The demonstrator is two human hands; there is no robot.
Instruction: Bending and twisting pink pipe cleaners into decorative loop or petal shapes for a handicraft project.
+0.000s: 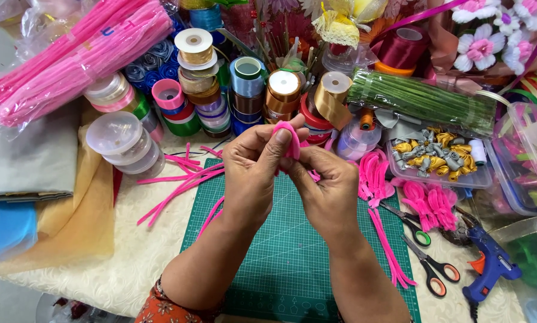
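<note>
Overhead, both hands pinch one pink pipe cleaner [291, 139] above the green mat [292, 251]: left hand [253, 173] and right hand [328, 191] curl closed around it. Two scissors [427, 254] and one blue glue gun [489, 266] lie right.

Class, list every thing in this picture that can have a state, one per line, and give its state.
Left hand: raised, pinching the bent pink pipe cleaner.
Right hand: raised, gripping the same pipe cleaner.
Bent pink pipe cleaner: curled, held above the green cutting mat.
Two black-handled scissors: shut, lying flat.
Blue glue gun: lying on its side, untouched.
Clear plastic box of gold and grey ribbon roses: open.
</note>
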